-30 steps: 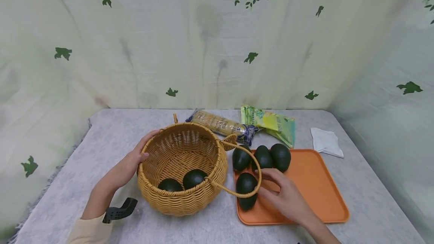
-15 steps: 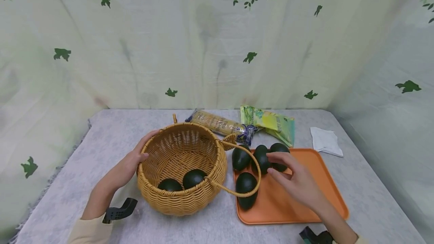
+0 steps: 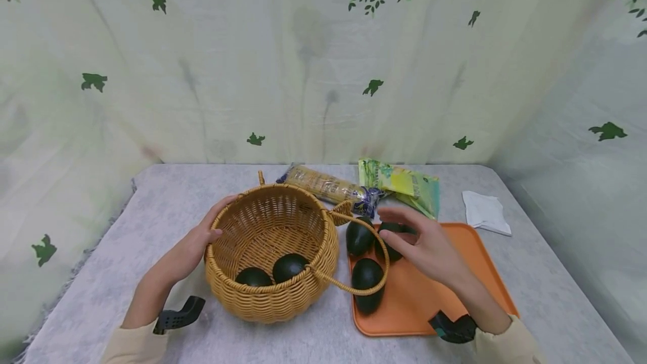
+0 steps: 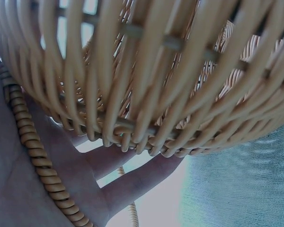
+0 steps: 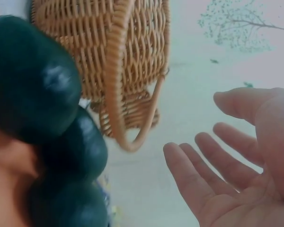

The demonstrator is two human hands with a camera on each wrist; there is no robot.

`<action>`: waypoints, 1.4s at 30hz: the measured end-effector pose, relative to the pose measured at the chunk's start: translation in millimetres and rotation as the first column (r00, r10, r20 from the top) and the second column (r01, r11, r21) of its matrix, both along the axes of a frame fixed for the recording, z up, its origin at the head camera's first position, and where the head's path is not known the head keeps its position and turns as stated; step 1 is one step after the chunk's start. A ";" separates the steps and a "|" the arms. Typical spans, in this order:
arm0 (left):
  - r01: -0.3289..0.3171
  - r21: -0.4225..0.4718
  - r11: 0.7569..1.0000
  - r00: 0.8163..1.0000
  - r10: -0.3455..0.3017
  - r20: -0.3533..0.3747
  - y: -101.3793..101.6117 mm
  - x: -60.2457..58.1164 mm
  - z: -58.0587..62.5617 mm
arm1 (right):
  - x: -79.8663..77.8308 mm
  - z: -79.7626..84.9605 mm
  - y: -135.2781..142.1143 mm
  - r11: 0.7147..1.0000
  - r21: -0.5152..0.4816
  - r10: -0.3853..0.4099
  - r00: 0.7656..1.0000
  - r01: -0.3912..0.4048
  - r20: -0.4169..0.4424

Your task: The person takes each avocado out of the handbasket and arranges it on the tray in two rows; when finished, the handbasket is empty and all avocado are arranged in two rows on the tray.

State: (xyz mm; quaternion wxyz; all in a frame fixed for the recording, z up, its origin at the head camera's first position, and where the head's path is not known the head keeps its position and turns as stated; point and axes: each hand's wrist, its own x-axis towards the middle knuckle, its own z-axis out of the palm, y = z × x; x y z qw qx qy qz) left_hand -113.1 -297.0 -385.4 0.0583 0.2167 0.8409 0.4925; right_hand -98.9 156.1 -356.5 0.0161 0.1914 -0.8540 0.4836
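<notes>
Nearest, 2 cream sleeves (image 3: 136, 344) reach in, with a black gadget (image 3: 179, 316) on each wrist. The left hand (image 3: 184, 249) holds the side of the basket (image 3: 270, 305), its thumb over the rim and its fingers outside. The right hand (image 3: 429, 249) is up over the orange tray (image 3: 404, 308), thumb and fingers wide apart, with nothing in them. 1 front avocado (image 3: 368, 274) lies on the near left of the tray, and 2 inside avocados (image 3: 290, 265) sit in the basket. 1 second ago the right hand was down by the front avocado; now it is up by the back avocados (image 3: 359, 239). The left hand and basket have stayed put. 3 back avocados showed earlier, but now only 2 are easy to see, 1 partly covered by the right hand. The basket hides a bit of the yellow pack (image 3: 323, 183), near a green bag (image 3: 404, 181). The far curtain (image 3: 283, 72) is cut off at the top.
</notes>
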 end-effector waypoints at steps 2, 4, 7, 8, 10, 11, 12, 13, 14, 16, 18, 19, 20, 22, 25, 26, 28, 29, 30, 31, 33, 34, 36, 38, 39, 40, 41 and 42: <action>0.000 -0.002 1.000 1.000 0.000 -0.002 0.7 0.6 0.7 | -3.0 3.4 -5.4 0.999 -0.019 0.026 1.000 -0.026 -0.006; 0.001 -0.002 1.000 1.000 -0.001 -0.006 1.3 0.8 1.2 | -5.7 7.3 -11.1 0.998 -0.040 0.057 0.998 -0.058 -0.010; -0.001 -0.006 1.000 1.000 0.001 -0.014 1.3 1.1 1.2 | -10.0 13.2 -20.1 0.993 -0.055 0.107 0.994 -0.108 -0.020; -0.003 -0.007 1.000 1.000 0.003 -0.014 1.2 1.1 1.0 | -11.7 14.8 -23.5 0.991 -0.055 0.124 0.992 -0.125 -0.024; -0.002 -0.004 1.000 1.000 0.002 -0.012 1.2 1.1 0.8 | -15.0 17.7 -30.5 0.985 -0.058 0.161 0.987 -0.162 -0.023; -0.002 -0.003 1.000 1.000 0.002 -0.009 1.3 1.2 0.8 | -16.6 18.6 -33.8 0.982 -0.059 0.179 0.984 -0.180 -0.019; 0.001 -0.001 1.000 1.000 -0.001 -0.008 1.5 1.1 0.8 | -17.8 20.0 -37.5 0.979 -0.059 0.197 0.980 -0.197 -0.012; 0.002 0.003 1.000 1.000 -0.002 -0.004 1.7 1.0 0.6 | -19.0 21.0 -41.0 0.976 -0.056 0.210 0.978 -0.210 -0.005; 0.004 0.005 1.000 1.000 -0.004 -0.003 1.9 0.9 0.6 | -20.2 21.8 -44.6 0.973 -0.055 0.224 0.975 -0.223 0.004; 0.006 0.007 1.000 1.000 -0.006 -0.003 2.0 0.8 0.4 | -22.4 23.5 -51.7 0.967 -0.054 0.251 0.968 -0.249 0.018; 0.005 0.002 1.000 1.000 -0.005 -0.007 2.0 1.0 0.1 | -24.9 24.6 -58.4 0.963 -0.037 0.268 0.963 -0.267 0.020; 0.004 -0.001 1.000 1.000 -0.004 -0.008 1.9 1.1 0.0 | -26.7 24.9 -61.6 0.960 -0.026 0.279 0.960 -0.278 0.016; 0.003 -0.006 1.000 1.000 -0.003 -0.009 1.7 1.1 -0.4 | -28.6 25.2 -64.8 0.955 -0.025 0.295 0.955 -0.295 0.018; 0.004 -0.006 1.000 1.000 -0.004 -0.012 1.3 1.0 -0.8 | -32.3 26.7 -70.8 0.946 0.001 0.323 0.946 -0.323 0.008; 0.002 -0.004 1.000 1.000 -0.002 -0.010 0.9 0.9 -1.2 | -36.5 31.7 -77.4 0.936 0.035 0.351 0.936 -0.350 -0.011; 0.006 -0.006 1.000 1.000 -0.006 -0.013 1.0 0.7 -1.0 | -37.1 34.1 -78.9 0.934 0.045 0.357 0.934 -0.356 -0.018; 0.007 -0.010 1.000 1.000 -0.007 -0.022 1.2 0.4 -0.3 | -37.3 39.3 -81.0 0.929 0.070 0.367 0.929 -0.364 -0.036; 0.005 -0.015 1.000 1.000 -0.005 -0.025 1.3 0.3 0.1 | -37.1 42.2 -82.1 0.925 0.079 0.375 0.926 -0.371 -0.046; 0.005 -0.019 1.000 1.000 -0.005 -0.029 1.3 0.0 0.6 | -37.1 44.6 -83.6 0.921 0.086 0.385 0.922 -0.380 -0.048; 0.005 -0.023 1.000 0.999 -0.006 -0.037 1.3 -0.2 1.2 | -37.1 46.7 -85.5 0.914 0.085 0.400 0.915 -0.396 -0.048; -0.001 -0.029 1.000 0.999 -0.001 -0.049 0.9 -0.6 1.8 | -38.0 49.3 -90.1 0.900 0.080 0.433 0.901 -0.429 -0.039; -0.005 -0.034 0.999 0.999 0.003 -0.051 0.7 -0.8 1.9 | -38.7 50.1 -92.7 0.892 0.071 0.449 0.893 -0.446 -0.030; -0.004 -0.031 0.999 0.999 0.002 -0.053 0.0 -1.3 1.5 | -41.4 49.7 -98.7 0.879 0.059 0.475 0.880 -0.473 -0.005; -0.003 -0.027 1.000 0.999 0.001 -0.047 -0.7 -1.4 0.5 | -44.6 48.4 -104.9 0.865 0.072 0.497 0.868 -0.496 0.010; -0.003 -0.022 1.000 0.999 0.002 -0.041 -0.9 -1.3 0.0 | -46.5 47.6 -108.0 0.856 0.086 0.511 0.860 -0.510 0.013; -0.002 -0.022 1.000 0.999 0.001 -0.035 -0.9 -1.3 -0.4 | -48.4 47.0 -111.2 0.845 0.099 0.528 0.849 -0.526 0.014; -0.001 -0.018 1.000 1.000 0.001 -0.030 -0.9 -1.2 -0.9 | -50.6 46.0 -114.5 0.831 0.116 0.546 0.838 -0.543 0.012; 0.000 -0.017 1.000 1.000 0.000 -0.030 -0.6 -1.3 -1.3 | -52.4 45.4 -117.3 0.816 0.128 0.567 0.824 -0.563 0.011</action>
